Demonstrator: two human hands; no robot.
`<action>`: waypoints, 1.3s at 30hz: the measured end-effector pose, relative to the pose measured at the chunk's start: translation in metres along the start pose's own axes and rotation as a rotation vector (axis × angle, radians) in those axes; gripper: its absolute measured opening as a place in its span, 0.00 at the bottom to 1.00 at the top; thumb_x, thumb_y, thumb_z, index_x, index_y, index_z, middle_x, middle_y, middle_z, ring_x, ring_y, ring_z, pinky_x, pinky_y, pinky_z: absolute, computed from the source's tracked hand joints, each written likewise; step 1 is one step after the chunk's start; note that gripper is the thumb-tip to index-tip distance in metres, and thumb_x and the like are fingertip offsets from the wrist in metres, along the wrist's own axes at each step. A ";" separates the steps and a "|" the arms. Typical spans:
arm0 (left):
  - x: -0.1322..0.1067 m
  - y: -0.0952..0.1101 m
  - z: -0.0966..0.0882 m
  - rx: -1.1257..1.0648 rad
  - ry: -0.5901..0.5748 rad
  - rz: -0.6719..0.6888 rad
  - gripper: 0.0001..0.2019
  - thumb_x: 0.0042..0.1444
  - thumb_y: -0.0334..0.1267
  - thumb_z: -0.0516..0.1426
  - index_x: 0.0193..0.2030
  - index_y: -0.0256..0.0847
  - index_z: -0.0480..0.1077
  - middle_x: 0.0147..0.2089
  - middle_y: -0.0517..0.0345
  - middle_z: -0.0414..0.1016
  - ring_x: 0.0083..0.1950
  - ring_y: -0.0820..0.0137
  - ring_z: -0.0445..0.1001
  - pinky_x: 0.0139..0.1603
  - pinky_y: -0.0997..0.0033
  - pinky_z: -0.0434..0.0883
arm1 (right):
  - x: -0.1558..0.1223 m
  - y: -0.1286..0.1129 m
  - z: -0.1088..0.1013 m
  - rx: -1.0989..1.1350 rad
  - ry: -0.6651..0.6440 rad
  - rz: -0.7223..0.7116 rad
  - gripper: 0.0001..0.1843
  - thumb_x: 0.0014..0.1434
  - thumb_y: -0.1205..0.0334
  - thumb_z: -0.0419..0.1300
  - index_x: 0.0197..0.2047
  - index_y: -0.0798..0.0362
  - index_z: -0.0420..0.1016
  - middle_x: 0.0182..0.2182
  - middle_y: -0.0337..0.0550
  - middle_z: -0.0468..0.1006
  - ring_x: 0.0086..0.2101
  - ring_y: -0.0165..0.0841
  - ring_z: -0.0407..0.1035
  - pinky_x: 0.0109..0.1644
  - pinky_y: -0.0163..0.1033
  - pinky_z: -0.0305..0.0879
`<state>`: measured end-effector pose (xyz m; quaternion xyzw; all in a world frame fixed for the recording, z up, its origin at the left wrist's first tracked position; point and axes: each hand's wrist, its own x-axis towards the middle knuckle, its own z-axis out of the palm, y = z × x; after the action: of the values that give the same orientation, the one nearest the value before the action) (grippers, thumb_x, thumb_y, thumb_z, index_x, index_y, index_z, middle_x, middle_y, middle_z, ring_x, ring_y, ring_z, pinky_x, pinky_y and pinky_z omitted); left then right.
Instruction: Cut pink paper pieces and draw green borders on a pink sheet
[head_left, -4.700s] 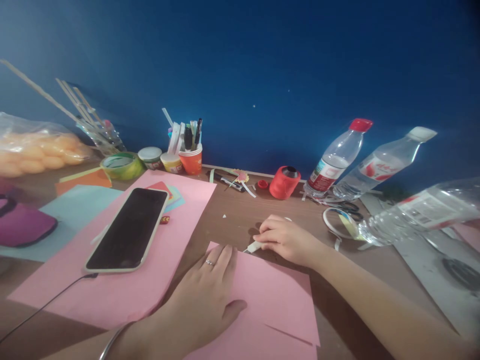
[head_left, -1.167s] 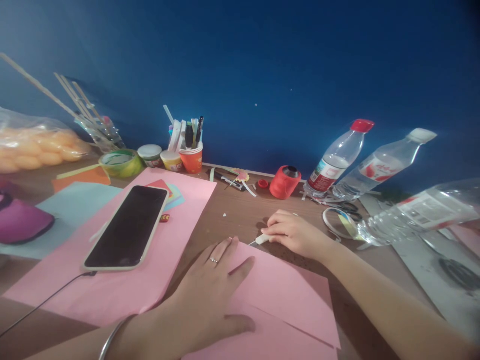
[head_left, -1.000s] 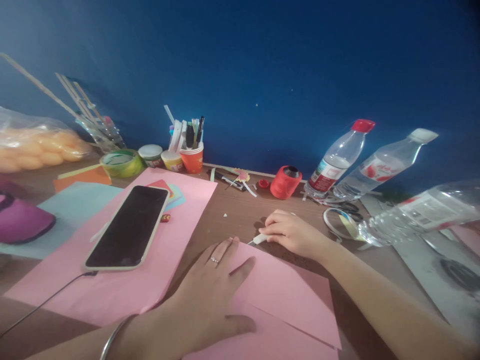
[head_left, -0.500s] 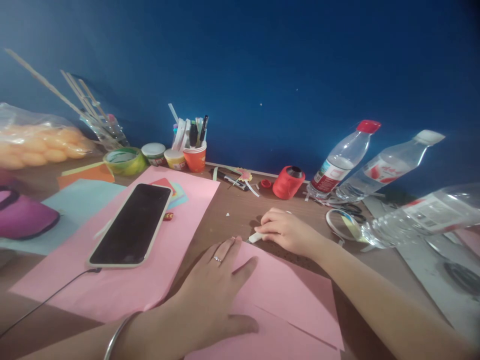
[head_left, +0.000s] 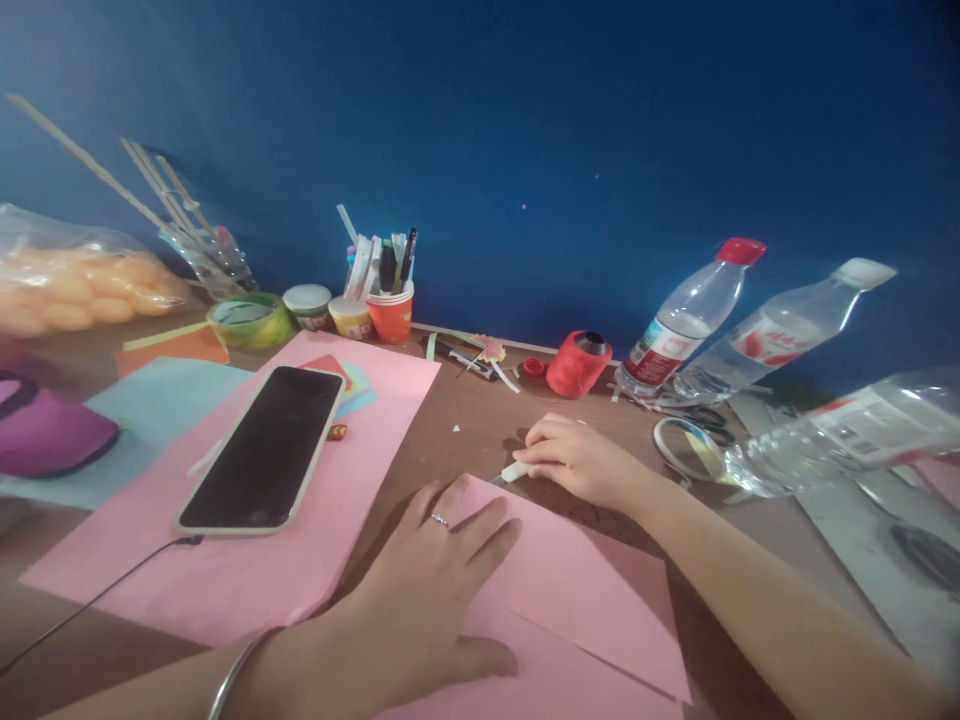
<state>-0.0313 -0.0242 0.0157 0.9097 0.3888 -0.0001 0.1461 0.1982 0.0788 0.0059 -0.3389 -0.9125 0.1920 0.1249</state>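
Observation:
My left hand point(head_left: 442, 580), with a ring and a bracelet, lies spread over pink paper point(head_left: 592, 590). A slit or overlapping edge runs across that paper near its lower right. Just beyond the paper's far corner, my right hand point(head_left: 574, 460) is closed around a white-handled craft knife point(head_left: 516, 471). A thin blade shows at the knife's left end, close to the corner. Most of the handle is hidden inside my right fingers.
A phone point(head_left: 262, 450) on a cable lies on another pink sheet point(head_left: 390, 390) at left. Behind stand a cup of pens point(head_left: 390, 318), a red thread spool point(head_left: 579, 365) and bottles point(head_left: 667, 335). Scissors point(head_left: 705, 420) and a tape roll point(head_left: 679, 450) lie at right.
My left fingers have drawn back slightly from the paper's corner, uncovering it. The right hand with the craft knife has shifted slightly right, and more of the blade shows.

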 end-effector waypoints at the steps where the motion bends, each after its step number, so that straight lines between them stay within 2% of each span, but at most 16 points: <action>1: -0.001 0.000 0.000 -0.004 0.002 0.004 0.41 0.51 0.67 0.49 0.66 0.45 0.52 0.68 0.53 0.53 0.67 0.40 0.43 0.60 0.34 0.48 | 0.000 0.000 0.000 0.002 0.003 0.001 0.11 0.59 0.66 0.59 0.43 0.46 0.78 0.37 0.43 0.75 0.41 0.35 0.66 0.44 0.39 0.62; 8: -0.003 0.001 0.002 -0.005 0.005 -0.001 0.43 0.48 0.68 0.51 0.67 0.48 0.51 0.68 0.54 0.53 0.67 0.40 0.43 0.59 0.34 0.47 | 0.002 0.000 0.002 0.011 0.010 -0.009 0.10 0.59 0.66 0.59 0.43 0.46 0.78 0.37 0.42 0.75 0.41 0.35 0.65 0.46 0.40 0.62; 20: -0.002 0.003 -0.003 0.000 -0.024 -0.001 0.42 0.50 0.67 0.50 0.67 0.46 0.51 0.68 0.53 0.53 0.67 0.39 0.42 0.58 0.34 0.48 | 0.007 -0.004 0.001 0.001 0.000 -0.001 0.10 0.58 0.66 0.60 0.43 0.47 0.78 0.37 0.42 0.75 0.42 0.35 0.65 0.45 0.39 0.62; 27: -0.002 0.002 -0.001 0.021 0.001 0.008 0.42 0.49 0.68 0.50 0.66 0.46 0.51 0.67 0.52 0.54 0.66 0.40 0.43 0.59 0.34 0.48 | 0.010 -0.004 0.003 -0.009 0.000 -0.009 0.11 0.58 0.67 0.61 0.44 0.48 0.78 0.37 0.42 0.75 0.42 0.34 0.66 0.46 0.39 0.61; 39: 0.000 0.003 -0.003 0.012 -0.078 -0.010 0.43 0.50 0.67 0.50 0.67 0.43 0.50 0.69 0.53 0.50 0.66 0.37 0.40 0.57 0.31 0.47 | 0.014 -0.004 0.006 -0.021 0.005 -0.016 0.12 0.57 0.68 0.62 0.44 0.47 0.78 0.38 0.40 0.75 0.41 0.33 0.66 0.45 0.39 0.62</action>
<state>-0.0292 -0.0255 0.0196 0.9078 0.3875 -0.0388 0.1557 0.1831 0.0836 0.0042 -0.3334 -0.9169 0.1805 0.1252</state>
